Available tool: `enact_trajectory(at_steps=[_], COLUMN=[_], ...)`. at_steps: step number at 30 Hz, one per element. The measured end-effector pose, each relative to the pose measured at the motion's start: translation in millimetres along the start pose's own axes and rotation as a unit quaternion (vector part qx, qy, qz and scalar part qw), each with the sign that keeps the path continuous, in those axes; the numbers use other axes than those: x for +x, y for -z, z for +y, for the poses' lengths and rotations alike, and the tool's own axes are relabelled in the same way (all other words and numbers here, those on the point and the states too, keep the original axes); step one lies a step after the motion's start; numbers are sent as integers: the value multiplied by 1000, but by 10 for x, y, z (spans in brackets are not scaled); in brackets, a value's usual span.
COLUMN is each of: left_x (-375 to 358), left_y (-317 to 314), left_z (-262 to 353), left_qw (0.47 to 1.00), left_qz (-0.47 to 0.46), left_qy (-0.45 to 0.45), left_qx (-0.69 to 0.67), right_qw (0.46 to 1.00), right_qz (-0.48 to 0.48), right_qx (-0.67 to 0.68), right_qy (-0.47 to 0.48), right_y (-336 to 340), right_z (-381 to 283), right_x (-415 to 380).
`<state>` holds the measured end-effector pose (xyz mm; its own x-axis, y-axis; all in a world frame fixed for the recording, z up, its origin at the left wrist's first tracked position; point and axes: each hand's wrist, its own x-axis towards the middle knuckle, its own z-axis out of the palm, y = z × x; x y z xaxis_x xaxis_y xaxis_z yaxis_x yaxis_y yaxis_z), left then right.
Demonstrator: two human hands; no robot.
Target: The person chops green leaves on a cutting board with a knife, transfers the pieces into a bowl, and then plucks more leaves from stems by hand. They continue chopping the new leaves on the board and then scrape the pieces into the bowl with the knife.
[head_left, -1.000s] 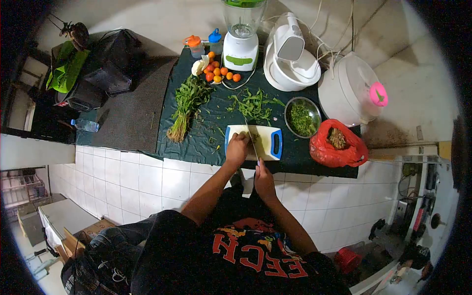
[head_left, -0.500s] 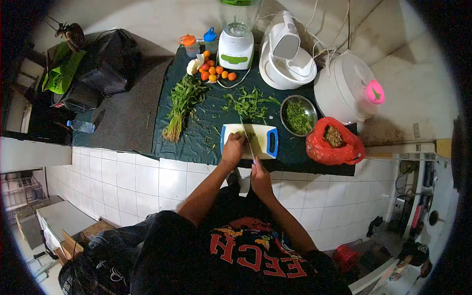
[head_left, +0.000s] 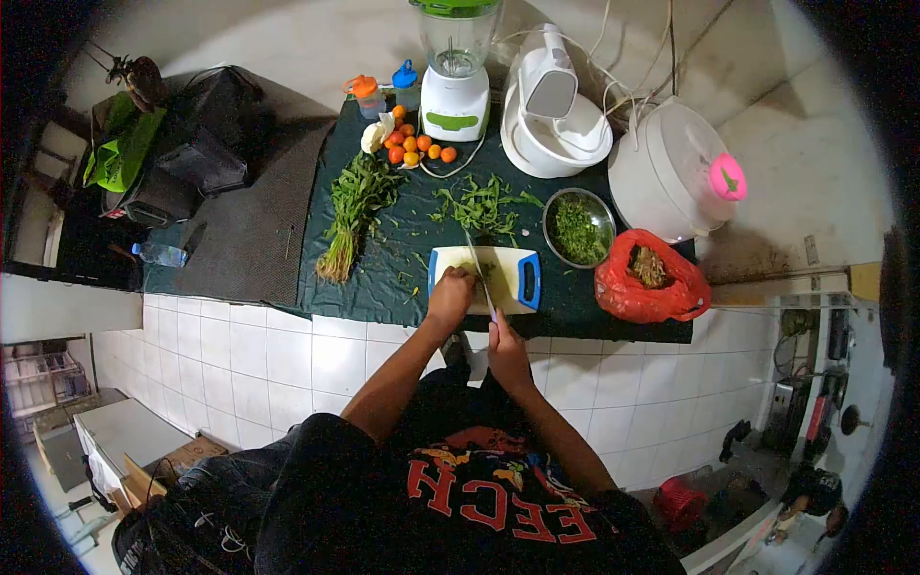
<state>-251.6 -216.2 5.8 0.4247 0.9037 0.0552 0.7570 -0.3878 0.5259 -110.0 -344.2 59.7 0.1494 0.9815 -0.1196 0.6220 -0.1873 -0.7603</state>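
Observation:
A white cutting board with blue ends (head_left: 508, 292) lies near the table's front edge. My right hand (head_left: 505, 343) is closed round the handle of a kitchen knife (head_left: 481, 273), whose blade slants across the board and points away from me. Curled fingers of my left hand (head_left: 454, 290) press on a small bunch of leafy greens (head_left: 476, 267) just left of the blade; most of the bunch is hidden. Beyond the board are loose cut leaves (head_left: 486, 204). To its right stands a metal bowl (head_left: 581, 262) of chopped greens.
A bundle of greens with roots (head_left: 347, 230) lies at left, below orange tomatoes (head_left: 410, 144). Along the back are a blender (head_left: 452, 101), a stand mixer (head_left: 556, 144) and a white rice cooker (head_left: 661, 177). A red plastic bag (head_left: 628, 302) sits at the right corner.
Both hands remain at the board, with the knife in nearly the same place. The whole view has shifted slightly; nothing has been let go.

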Motion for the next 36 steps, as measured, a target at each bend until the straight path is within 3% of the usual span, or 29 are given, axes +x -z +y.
enact_trajectory(at_steps=[6,12,19,21,24,29,31,36], left_x=[-4,22,62,66,60,53,37,52], left_y=[0,-147,-39,40,62,15,59,-65], left_z=[-15,-108,-5,46,58,-8,29,-71], left_qw=[999,996,991,991,991,996,986,996], left_qz=[9,28,22,22,26,26,11,23], left_qy=[25,50,97,89,79,54,127,57], left_qx=[-17,-63,-89,-98,-101,-73,-108,-70], right_qw=[997,993,991,996,992,996,998,998], right_qz=[25,44,58,25,67,48,29,43], right_qx=[-62,-9,-26,-45,-27,-4,1,-2], right_qy=[44,111,115,67,103,77,62,43], right_y=[-160,-199,-233,-249,-341,-244,-228,-172], right_z=[138,115,195,253,288,48,30,63], right_x=[20,303,40,-4,78,316,327,39])
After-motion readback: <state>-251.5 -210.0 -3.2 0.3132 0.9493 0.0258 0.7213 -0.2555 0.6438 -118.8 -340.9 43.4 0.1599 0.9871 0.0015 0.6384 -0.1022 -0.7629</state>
